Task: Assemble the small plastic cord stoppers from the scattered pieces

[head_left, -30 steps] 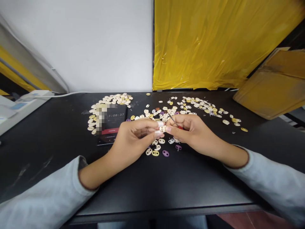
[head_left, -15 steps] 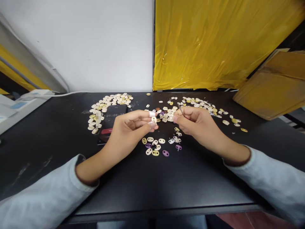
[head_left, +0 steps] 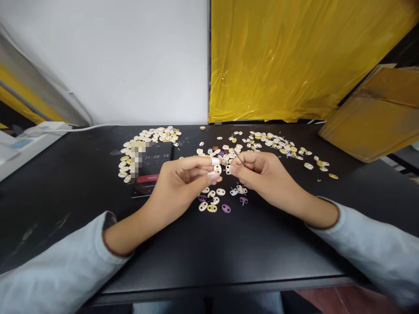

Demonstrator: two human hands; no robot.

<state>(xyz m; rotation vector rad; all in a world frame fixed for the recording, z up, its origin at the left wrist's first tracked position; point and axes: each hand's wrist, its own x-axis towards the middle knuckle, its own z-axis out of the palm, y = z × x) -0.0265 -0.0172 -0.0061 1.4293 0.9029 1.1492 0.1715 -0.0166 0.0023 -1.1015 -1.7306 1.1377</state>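
1. Head view, left hand: we find the left hand (head_left: 178,183) at the centre of the frame, thumb and forefinger closed in a pinch on a cream oval two-holed piece (head_left: 217,169). White wrapping covers the tips of both digits.
2. Head view, right hand: we note the right hand (head_left: 262,172) right of centre, thumb and forefinger pressed together on a pale pronged piece (head_left: 228,169), its pin directed left towards the oval piece. The two pieces are near each other, with a small gap between. The same hand retains a thin-shafted tool (head_left: 240,158), tilted to the upper left; a bit of red shows near its base.
3. Head view, below the hands: we record loose oval pieces, among them a purple oval piece (head_left: 226,208) and a yellow oval piece (head_left: 212,208). Just right of these lies a purple pronged piece (head_left: 243,200).
4. Head view, surroundings: on the black table (head_left: 222,253), left of centre, we see a phone (head_left: 153,163) with a timer display, beside a curved pile of cream ovals (head_left: 157,134). A cardboard box (head_left: 376,117) stands at the right edge.
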